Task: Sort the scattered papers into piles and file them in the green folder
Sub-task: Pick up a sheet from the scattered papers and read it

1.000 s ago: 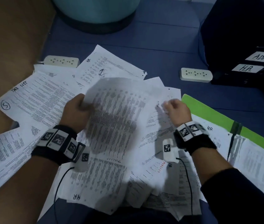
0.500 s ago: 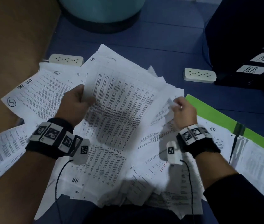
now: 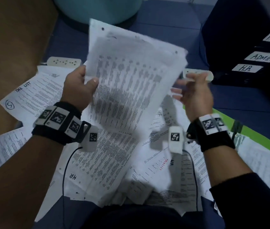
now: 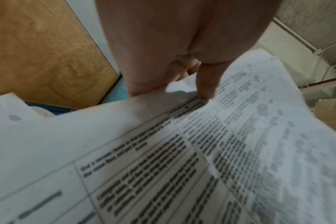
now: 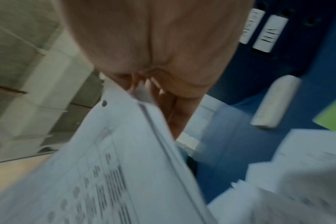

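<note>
In the head view the left hand [image 3: 79, 85] pinches a printed sheaf [image 3: 131, 90] raised over the scattered papers [image 3: 32, 98] beside the green folder [image 3: 253, 134], seemingly to read it; the left-wrist view shows the thumb [image 4: 207, 81] clamping its edge, while in the right-wrist view the right hand [image 5: 163, 57] has relaxed fingers [image 5: 173, 115] steadying the far edge.

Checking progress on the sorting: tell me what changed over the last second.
The sheaf of sheets in the left hand rose off the pile, tilting up. The right hand left the pile and came up beside its edge; contact unclear. The left grip, scattered papers and green folder are unchanged.
</note>
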Tool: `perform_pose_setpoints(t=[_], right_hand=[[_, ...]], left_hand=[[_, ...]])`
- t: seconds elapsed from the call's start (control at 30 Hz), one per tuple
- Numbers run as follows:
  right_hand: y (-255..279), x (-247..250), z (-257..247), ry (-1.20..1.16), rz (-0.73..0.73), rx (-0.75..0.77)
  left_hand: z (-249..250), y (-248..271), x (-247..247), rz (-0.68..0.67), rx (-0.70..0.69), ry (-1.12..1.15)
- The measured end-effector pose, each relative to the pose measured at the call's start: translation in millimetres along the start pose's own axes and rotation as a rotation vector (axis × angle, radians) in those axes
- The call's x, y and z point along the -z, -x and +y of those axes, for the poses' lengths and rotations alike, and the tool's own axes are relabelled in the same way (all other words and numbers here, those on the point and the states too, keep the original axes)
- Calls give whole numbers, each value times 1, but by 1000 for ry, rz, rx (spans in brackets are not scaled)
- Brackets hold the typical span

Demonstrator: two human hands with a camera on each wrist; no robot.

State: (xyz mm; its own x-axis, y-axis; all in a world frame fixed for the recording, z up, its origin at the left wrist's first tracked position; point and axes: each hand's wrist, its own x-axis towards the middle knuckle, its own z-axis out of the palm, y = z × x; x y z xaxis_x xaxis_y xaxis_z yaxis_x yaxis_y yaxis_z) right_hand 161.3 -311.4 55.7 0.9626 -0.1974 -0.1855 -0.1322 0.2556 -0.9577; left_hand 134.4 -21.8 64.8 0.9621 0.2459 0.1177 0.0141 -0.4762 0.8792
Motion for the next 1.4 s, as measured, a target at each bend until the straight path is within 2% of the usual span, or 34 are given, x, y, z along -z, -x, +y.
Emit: perform_pose_setpoints(t=[0.07, 0.17, 0.2, 0.27, 0.33, 0.37, 0.47, 0.53, 0.63, 0.7, 0.73, 0.8, 0.9, 1.0, 1.07, 1.1, 1.17, 1.27, 1.33, 1.4], right_hand=[[14, 1, 35, 105, -7, -215], [47, -6, 87, 551, -242, -405], [56, -11, 101, 735, -335, -417], [70, -22, 121, 1105, -456, -342], [76, -33, 127, 1341, -476, -264], [76, -35, 128, 1375, -469, -252], [74, -34, 123, 1221, -404, -219], [79, -44, 115, 1134, -431, -192], [87, -69, 121, 937, -454, -302], [99, -78, 117, 665, -402, -431], [104, -83, 115, 452, -310, -486], [108, -87, 118, 173, -224, -497], [118, -87, 121, 240, -375, -430], [121, -89, 125, 289, -448, -429], [123, -94, 127, 485, -473, -379], [123, -94, 129, 569, -431, -363], [120, -91, 128, 589, -308, -361], [105, -69, 118, 715, -84, -291], [92, -51, 103, 751, 51, -244], [78, -41, 92, 806, 104, -165]], left_hand=[[-6, 1, 2, 116, 39, 36], [-9, 3, 13, 244, 62, 80], [-8, 3, 17, 278, 69, 128], [-5, 5, 29, 328, 90, 193], [-3, 7, 45, 350, 116, 216], [-4, 8, 54, 350, 116, 226], [-8, 12, 79, 348, 126, 236], [-11, 14, 87, 334, 125, 253], [-9, 20, 84, 297, 96, 250], [-12, 22, 83, 309, 87, 272], [-15, 22, 84, 326, 90, 295], [-23, 19, 88, 360, 105, 347], [-30, 16, 95, 390, 139, 412], [-30, 13, 94, 395, 147, 435], [-27, 13, 95, 382, 137, 445], [-26, 13, 96, 381, 132, 453], [-23, 10, 105, 407, 123, 487], [-22, 2, 135, 409, 116, 547], [-24, -1, 154, 336, 133, 581], [-31, -1, 160, 240, 160, 577]])
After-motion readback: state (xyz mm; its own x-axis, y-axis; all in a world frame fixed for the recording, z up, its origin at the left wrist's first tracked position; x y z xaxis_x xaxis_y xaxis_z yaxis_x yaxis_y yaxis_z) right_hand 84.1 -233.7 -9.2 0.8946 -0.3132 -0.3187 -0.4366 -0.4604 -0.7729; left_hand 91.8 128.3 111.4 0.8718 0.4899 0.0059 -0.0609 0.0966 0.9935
